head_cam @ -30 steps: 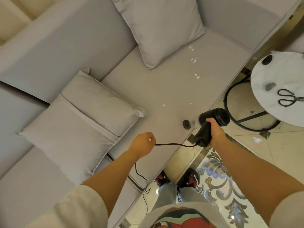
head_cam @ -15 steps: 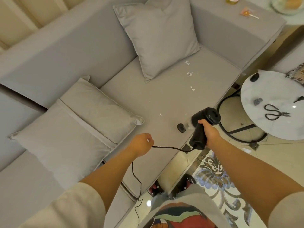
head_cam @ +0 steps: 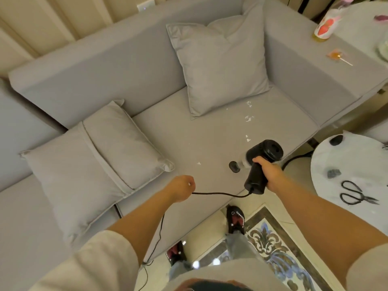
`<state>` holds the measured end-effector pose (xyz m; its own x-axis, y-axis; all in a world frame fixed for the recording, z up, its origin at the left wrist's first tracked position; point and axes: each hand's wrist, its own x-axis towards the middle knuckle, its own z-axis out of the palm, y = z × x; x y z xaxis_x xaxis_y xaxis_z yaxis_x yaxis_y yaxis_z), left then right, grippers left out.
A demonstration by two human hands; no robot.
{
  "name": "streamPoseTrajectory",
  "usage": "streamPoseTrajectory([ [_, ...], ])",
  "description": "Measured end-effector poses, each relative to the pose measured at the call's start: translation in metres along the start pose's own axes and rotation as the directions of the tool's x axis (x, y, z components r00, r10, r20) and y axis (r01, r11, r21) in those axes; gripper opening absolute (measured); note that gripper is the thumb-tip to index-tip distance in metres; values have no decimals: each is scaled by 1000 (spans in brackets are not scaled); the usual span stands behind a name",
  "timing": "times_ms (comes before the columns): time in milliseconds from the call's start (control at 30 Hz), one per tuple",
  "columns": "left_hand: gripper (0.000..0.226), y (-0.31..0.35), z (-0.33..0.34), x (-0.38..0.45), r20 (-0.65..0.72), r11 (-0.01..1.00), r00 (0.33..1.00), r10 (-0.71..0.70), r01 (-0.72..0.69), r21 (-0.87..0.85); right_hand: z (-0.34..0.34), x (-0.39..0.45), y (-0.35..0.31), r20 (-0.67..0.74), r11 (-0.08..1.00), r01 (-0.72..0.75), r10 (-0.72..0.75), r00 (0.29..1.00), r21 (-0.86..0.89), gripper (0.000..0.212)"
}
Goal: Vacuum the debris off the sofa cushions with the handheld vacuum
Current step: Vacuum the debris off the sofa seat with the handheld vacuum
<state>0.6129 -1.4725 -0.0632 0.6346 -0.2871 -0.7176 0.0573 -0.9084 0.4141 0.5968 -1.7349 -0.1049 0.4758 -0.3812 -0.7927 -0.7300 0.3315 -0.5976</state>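
Gripping vacuum (head_cam: pixel 260 164) right hand (head_cam: pixel 269 172), cord (head_cam: pixel 220 193) left hand (head_cam: pixel 182 188); nozzle advanced toward debris (head_cam: pixel 247 118) at 12 o'clock; cleaning unstarted.

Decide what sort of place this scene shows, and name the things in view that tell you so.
Most likely a home living room. A grey sofa with loose throw pillows fills most of the view, a small round marble side table with scissors stands beside it, and the floor has patterned decorative tiling.
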Motion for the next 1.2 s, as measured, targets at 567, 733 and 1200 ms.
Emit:
streamPoseTrajectory([
  [567,27,57,47,11,-29,963,971,-239,233,-135,-36,68,-19,96,993,-85,93,991,-85,35],
  [733,28,53,46,14,-28,958,967,-254,248,-147,-32,73,-13,112,980,-111,130,985,-167,37],
  [1200,26,31,39,11,-44,914,955,-293,266,-308,2,80,-26,160,973,-42,79,984,-226,31],
])
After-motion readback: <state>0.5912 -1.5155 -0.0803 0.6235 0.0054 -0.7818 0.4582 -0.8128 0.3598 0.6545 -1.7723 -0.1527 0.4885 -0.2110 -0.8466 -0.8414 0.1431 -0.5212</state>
